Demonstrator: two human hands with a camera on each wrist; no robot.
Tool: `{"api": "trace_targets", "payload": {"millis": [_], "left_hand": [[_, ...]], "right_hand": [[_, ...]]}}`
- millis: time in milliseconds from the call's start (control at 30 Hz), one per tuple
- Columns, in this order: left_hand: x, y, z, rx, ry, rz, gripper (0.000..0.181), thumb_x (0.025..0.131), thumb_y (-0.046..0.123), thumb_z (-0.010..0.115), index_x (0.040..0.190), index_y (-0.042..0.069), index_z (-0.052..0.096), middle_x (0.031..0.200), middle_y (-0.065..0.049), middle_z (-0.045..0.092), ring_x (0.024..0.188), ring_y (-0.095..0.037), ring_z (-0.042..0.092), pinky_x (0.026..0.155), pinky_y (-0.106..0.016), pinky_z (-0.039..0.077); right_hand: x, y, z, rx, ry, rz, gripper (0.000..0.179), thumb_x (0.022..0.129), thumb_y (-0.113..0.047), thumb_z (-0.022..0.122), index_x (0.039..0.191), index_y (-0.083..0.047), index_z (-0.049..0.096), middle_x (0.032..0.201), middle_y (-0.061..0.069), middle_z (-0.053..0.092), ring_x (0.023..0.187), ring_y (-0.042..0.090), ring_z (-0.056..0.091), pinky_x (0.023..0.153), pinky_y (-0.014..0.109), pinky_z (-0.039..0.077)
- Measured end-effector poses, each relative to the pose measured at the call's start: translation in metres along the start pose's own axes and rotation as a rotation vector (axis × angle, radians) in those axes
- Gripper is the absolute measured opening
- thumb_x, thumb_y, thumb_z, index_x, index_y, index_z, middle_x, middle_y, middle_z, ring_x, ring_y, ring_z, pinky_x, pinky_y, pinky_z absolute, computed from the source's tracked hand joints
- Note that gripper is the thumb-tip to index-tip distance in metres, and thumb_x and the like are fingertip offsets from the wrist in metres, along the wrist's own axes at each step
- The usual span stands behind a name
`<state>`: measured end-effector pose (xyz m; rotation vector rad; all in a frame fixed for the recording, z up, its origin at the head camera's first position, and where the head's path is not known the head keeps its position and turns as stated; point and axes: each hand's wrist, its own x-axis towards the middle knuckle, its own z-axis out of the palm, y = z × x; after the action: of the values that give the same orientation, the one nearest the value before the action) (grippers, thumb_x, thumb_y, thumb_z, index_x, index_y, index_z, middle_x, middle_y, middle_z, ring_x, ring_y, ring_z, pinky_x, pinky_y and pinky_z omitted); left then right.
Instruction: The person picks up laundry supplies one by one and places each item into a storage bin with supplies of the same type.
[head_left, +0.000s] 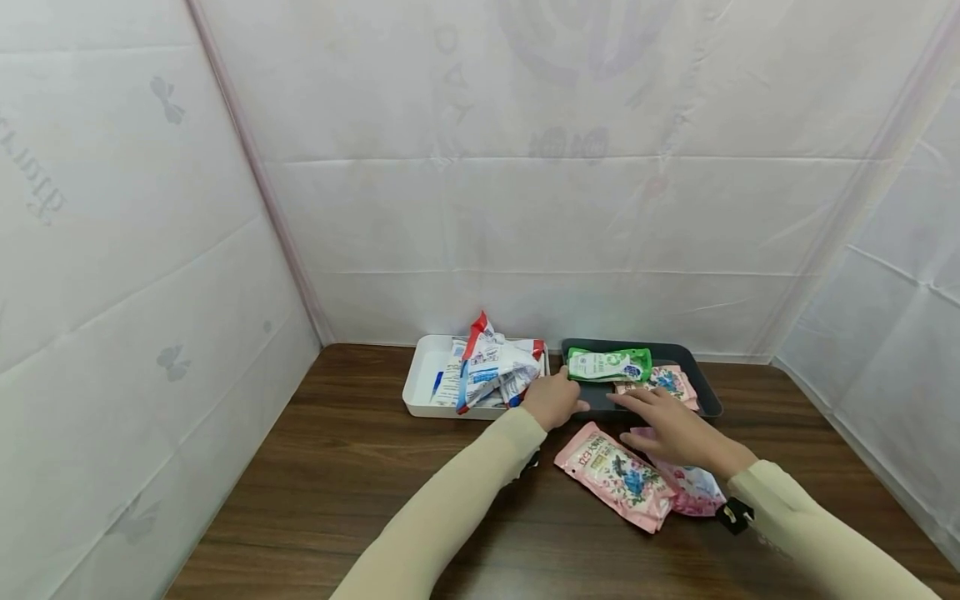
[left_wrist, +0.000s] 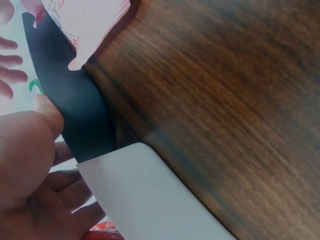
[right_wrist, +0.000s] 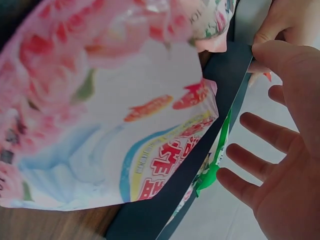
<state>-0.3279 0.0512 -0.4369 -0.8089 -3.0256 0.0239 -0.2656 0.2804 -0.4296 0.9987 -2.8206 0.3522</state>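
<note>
At the meeting ends of the two trays, my left hand [head_left: 553, 400] has its index fingertip right at the left end of a green-and-white packet [head_left: 609, 365]. Its thumb stands apart from the other fingers. The green packet lies along the back of the dark tray [head_left: 708, 400], beside a pink floral packet [head_left: 678, 383]. With fingers spread, my right hand [head_left: 671, 429] hovers over the tray's front edge, holding nothing. Below it on the table lie a pink pouch [head_left: 615, 475] and a pink-and-white rose-print bag [right_wrist: 115, 115], partly overlapping.
A white tray [head_left: 418, 379] stands left of the dark one, heaped with white, red and blue packets [head_left: 498, 362]. Both trays stand near the back edge of the brown wooden table [head_left: 315, 500]. White sheet walls [head_left: 555, 217] enclose the back and sides.
</note>
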Motion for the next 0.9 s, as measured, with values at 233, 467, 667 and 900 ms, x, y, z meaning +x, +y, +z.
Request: {"api": "trace_targets", "payload": {"millis": [233,467,667,900], "left_hand": [[0.001,-0.001,0.002,0.002,0.002,0.003,0.042,0.103,0.050,0.056,0.116,0.017,0.079,0.153,-0.016,0.051,0.105,-0.021,0.072,0.080,-0.035,0.060],[0.002,0.000,0.003,0.010,0.003,-0.001,0.042,0.103,0.050,0.057,0.117,0.017,0.078,0.153,-0.016,0.051,0.105,-0.021,0.072,0.080,-0.035,0.060],[0.003,0.000,0.003,0.004,-0.007,-0.001,0.043,0.104,0.050,0.055,0.119,0.017,0.078,0.154,-0.016,0.050,0.110,-0.022,0.070,0.082,-0.036,0.059],[0.003,0.000,0.003,0.003,-0.018,-0.007,0.044,0.103,0.053,0.054,0.118,0.019,0.078,0.155,-0.014,0.049,0.107,-0.021,0.071,0.079,-0.034,0.059]], "right_hand": [[-0.008,-0.006,0.003,0.007,0.010,-0.014,0.065,0.093,-0.035,0.077,0.150,-0.016,0.054,0.141,0.013,0.059,0.125,0.041,0.054,0.096,0.065,0.047],[-0.014,-0.013,0.007,-0.001,0.012,-0.068,0.068,0.091,-0.041,0.078,0.149,-0.015,0.055,0.141,0.008,0.059,0.119,0.033,0.053,0.092,0.061,0.048],[-0.020,-0.018,0.010,-0.004,-0.002,-0.096,0.073,0.090,-0.047,0.078,0.151,-0.016,0.053,0.140,0.008,0.057,0.120,0.033,0.050,0.095,0.063,0.044],[-0.026,-0.027,0.014,-0.010,-0.063,-0.080,0.083,0.087,-0.065,0.071,0.154,-0.021,0.049,0.141,0.010,0.055,0.125,0.036,0.046,0.098,0.067,0.038]]}}
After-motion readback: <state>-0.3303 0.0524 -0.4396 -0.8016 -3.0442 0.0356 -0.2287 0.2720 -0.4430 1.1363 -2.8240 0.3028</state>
